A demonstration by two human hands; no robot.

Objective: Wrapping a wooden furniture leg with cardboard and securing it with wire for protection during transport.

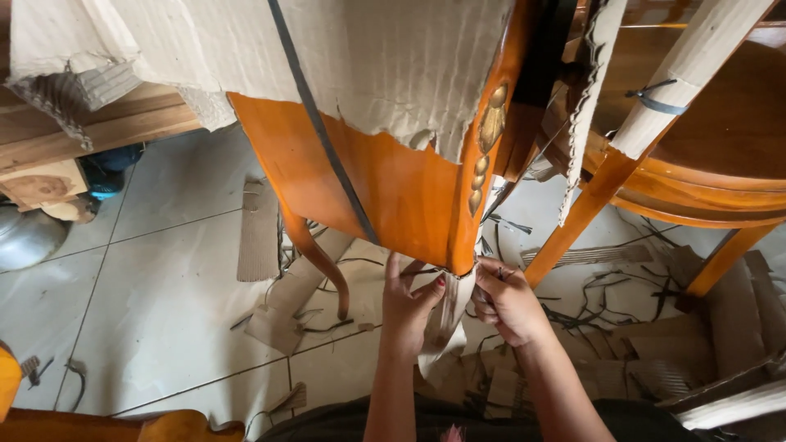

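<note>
An orange lacquered wooden furniture piece point(409, 192) with a carved gold ornament hangs in front of me, partly wrapped in torn corrugated cardboard point(385, 65) bound by a black strap point(315, 123). At its lower corner my left hand point(407, 307) and my right hand point(506, 300) both grip a strip of cardboard wrapping point(448, 315) that hangs down from the leg. My right hand also seems to pinch a thin black strap end.
Cardboard scraps point(260, 233) and cut black straps point(598, 307) litter the tiled floor point(164, 295). A round orange table point(720, 155) with cardboard-wrapped legs stands at right. A wooden bench point(74, 139) and a metal pot point(29, 237) are at left.
</note>
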